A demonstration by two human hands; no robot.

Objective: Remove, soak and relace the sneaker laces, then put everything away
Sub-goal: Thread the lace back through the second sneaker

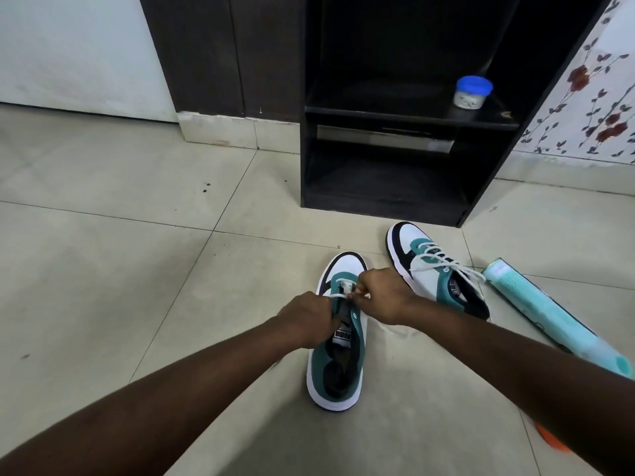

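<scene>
The near sneaker (338, 341), teal and white with a black toe band, sits on the tiled floor (137, 269) with its toe pointing away toward the shelf unit. Only a few rows of white lace (340, 294) cross its far eyelets; the tongue with its printed label lies bare nearer the heel. The left hand (307, 321) is curled at the left side of the shoe's throat, its grip closed on the lace there. The right hand (381, 293) comes in from the right, fingers pinching the lace just over the eyelets, so both grips are closed on the same lace, nearly touching each other.

The second sneaker (436, 269) lies just to the right and a little farther off, angled, fully laced, with loose lace ends trailing to the right. Beside it on the right rests a rolled pale-teal mat (549, 321), and something orange (551, 438) shows near the right forearm; I cannot tell what it is. Beyond the shoes stands a dark open shelf unit (395, 115) with a blue-lidded tub (472, 92) on its shelf.
</scene>
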